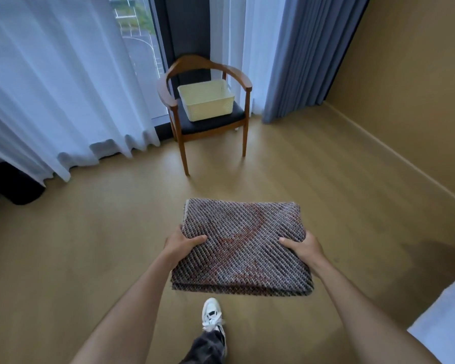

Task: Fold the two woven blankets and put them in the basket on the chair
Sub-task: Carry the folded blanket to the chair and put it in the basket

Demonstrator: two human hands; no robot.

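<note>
Pale wood floor (90, 245) runs to sheer curtains (50, 88), where a dark shape (13, 183) at the left edge is half covered and unclear. The left hand (180, 245) and right hand (304, 246) grip opposite sides of 1 folded blanket (242, 245), thumbs on top, fingers hidden beneath, well short of the cream basket (208, 109) on the chair (184, 153). Its diagonal weave is grey-brown with reddish patches.

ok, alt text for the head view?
A person's left hand and right hand grip a folded woven blanket by its sides, carried above a wood floor. Ahead, a wooden chair by white curtains holds a cream basket on its seat.
</note>
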